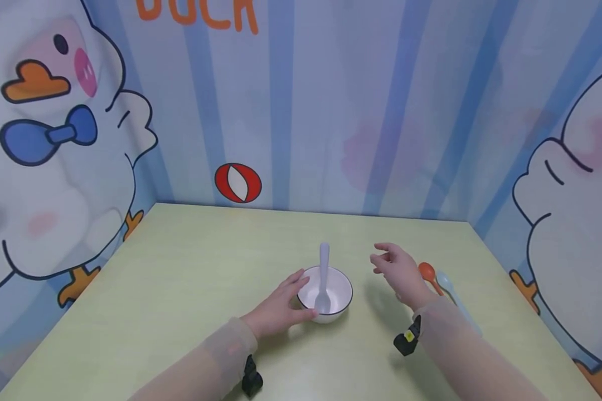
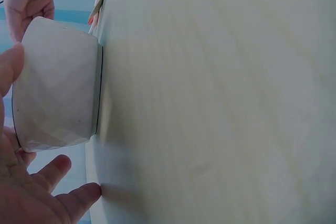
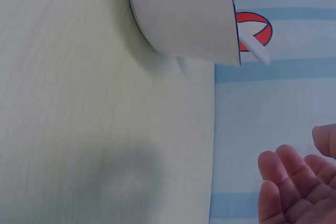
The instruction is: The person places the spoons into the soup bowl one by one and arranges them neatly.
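A white bowl (image 1: 342,285) with a dark rim stands upright on the table, and a pale lavender spoon (image 1: 324,262) leans in it, handle over the far rim. My left hand (image 1: 280,308) holds the bowl from the left, thumb on the near side and fingers along the left rim. In the left wrist view the bowl (image 2: 58,87) hides part of those fingers. To the right of the bowl, my right hand (image 1: 403,277) hovers above the table with loosely bent fingers and nothing in them. The right wrist view has the spoon's handle (image 3: 254,48) past the rim.
An orange spoon (image 1: 427,272) and a light blue spoon (image 1: 454,292) lie on the table right of my right hand, partly covered by the forearm. The pale yellow table (image 1: 205,250) meets a striped cloth backdrop (image 1: 311,111) with duck drawings behind and at both sides.
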The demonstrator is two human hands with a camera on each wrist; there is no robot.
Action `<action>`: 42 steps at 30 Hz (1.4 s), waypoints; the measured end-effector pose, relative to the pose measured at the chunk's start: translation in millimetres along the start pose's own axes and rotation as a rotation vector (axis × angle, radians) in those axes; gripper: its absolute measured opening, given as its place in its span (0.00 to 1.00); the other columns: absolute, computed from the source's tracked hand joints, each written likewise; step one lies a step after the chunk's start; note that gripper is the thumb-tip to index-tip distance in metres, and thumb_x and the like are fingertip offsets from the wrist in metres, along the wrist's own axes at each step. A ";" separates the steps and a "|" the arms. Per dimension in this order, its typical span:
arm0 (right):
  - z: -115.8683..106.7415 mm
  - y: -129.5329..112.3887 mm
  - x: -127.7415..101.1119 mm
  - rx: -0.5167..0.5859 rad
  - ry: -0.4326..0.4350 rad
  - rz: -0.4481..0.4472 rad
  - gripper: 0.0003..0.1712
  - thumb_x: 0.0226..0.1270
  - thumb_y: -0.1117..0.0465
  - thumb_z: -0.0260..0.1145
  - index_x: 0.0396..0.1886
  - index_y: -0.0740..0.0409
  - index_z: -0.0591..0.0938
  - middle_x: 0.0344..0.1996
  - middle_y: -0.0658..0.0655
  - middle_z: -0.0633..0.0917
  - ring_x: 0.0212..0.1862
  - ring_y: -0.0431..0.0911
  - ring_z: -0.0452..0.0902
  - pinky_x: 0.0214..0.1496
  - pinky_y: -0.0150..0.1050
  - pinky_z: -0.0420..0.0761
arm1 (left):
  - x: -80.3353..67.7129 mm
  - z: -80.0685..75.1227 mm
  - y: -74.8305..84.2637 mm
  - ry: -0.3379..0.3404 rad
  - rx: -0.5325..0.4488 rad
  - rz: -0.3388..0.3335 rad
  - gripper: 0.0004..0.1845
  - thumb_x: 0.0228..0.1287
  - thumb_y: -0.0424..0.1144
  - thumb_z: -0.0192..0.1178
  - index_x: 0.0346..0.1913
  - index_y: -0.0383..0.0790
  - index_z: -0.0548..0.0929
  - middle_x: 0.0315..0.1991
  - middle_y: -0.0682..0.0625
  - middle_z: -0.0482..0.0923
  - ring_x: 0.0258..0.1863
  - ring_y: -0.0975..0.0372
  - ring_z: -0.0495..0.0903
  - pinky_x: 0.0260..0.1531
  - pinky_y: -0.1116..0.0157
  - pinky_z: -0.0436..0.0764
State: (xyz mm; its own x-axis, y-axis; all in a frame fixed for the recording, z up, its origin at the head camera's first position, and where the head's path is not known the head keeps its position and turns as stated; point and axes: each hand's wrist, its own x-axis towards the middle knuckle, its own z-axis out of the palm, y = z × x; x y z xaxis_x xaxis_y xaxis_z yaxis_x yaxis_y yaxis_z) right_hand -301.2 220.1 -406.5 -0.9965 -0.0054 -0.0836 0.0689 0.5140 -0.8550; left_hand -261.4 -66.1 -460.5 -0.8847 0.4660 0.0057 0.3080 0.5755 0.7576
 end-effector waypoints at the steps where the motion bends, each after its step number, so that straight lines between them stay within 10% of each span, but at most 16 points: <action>1: -3.9 1.6 -3.2 -0.002 0.006 0.004 0.33 0.72 0.46 0.58 0.70 0.55 0.65 0.53 0.64 0.78 0.51 0.52 0.77 0.59 0.53 0.72 | 0.1 0.1 0.1 0.000 0.001 -0.004 0.45 0.59 0.59 0.63 0.74 0.43 0.58 0.77 0.53 0.44 0.75 0.53 0.45 0.68 0.46 0.54; 13: -46.0 34.6 -40.0 -0.149 0.074 -0.051 0.32 0.74 0.48 0.55 0.68 0.64 0.66 0.53 0.66 0.77 0.50 0.56 0.79 0.52 0.50 0.76 | 0.5 3.6 -2.2 0.008 0.001 -0.009 0.46 0.59 0.60 0.63 0.74 0.44 0.59 0.77 0.54 0.45 0.75 0.54 0.45 0.68 0.46 0.54; 42: -67.2 85.4 -53.7 -0.266 0.136 0.230 0.27 0.69 0.54 0.62 0.59 0.69 0.73 0.48 0.67 0.79 0.44 0.52 0.75 0.41 0.46 0.76 | -2.6 4.2 -3.9 0.026 -0.017 0.023 0.46 0.59 0.59 0.64 0.73 0.39 0.60 0.76 0.49 0.46 0.74 0.51 0.47 0.67 0.45 0.55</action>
State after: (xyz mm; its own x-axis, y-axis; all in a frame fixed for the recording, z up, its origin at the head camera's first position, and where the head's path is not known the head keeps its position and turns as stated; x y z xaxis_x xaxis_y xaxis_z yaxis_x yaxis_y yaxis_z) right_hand -245.1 321.8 -440.7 -0.9550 0.2407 -0.1736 0.2943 0.6932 -0.6579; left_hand -258.8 -66.7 -466.2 -0.8863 0.4614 0.0404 0.3228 0.5528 0.7683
